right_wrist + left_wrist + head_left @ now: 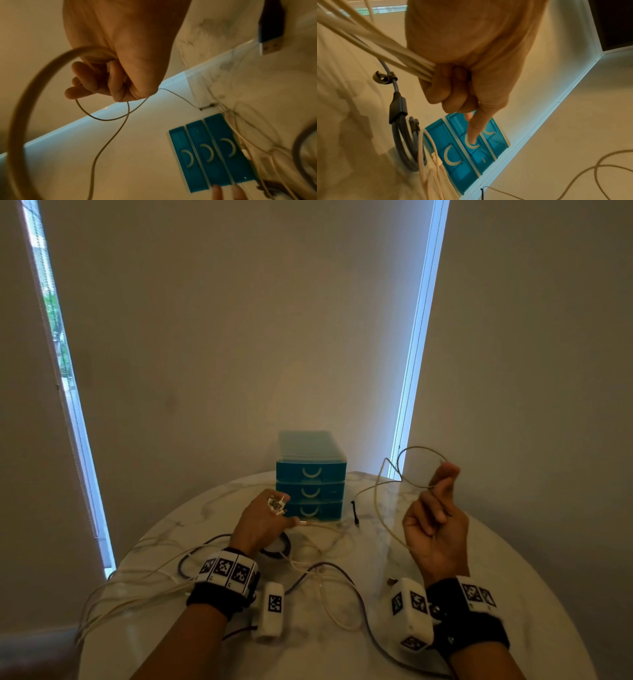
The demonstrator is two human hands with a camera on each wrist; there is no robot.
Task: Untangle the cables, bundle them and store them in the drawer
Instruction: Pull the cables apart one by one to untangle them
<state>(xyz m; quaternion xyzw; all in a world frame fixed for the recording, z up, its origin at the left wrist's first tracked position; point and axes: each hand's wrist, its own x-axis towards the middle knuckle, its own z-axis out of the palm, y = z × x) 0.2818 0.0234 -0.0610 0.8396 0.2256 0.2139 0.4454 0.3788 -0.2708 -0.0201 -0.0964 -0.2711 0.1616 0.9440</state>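
My left hand point(270, 518) hovers just in front of the blue three-drawer unit point(310, 491) and grips a bunch of white cables point(412, 63) that trail off the table's left edge. Its index finger point(475, 129) points at the middle drawer's handle. All three drawers are closed. My right hand point(440, 487) is raised to the right of the unit, palm toward me, pinching a thin beige cable point(387, 518) that forms a loop point(102, 117) above the fingers and hangs to the table.
A grey multi-head cable point(342, 577) point(398, 106) snakes across the round marble table point(513, 559). A short black cable tie point(354, 513) lies right of the drawers. More white cable point(329, 542) is tangled mid-table. A wall and window blinds stand behind.
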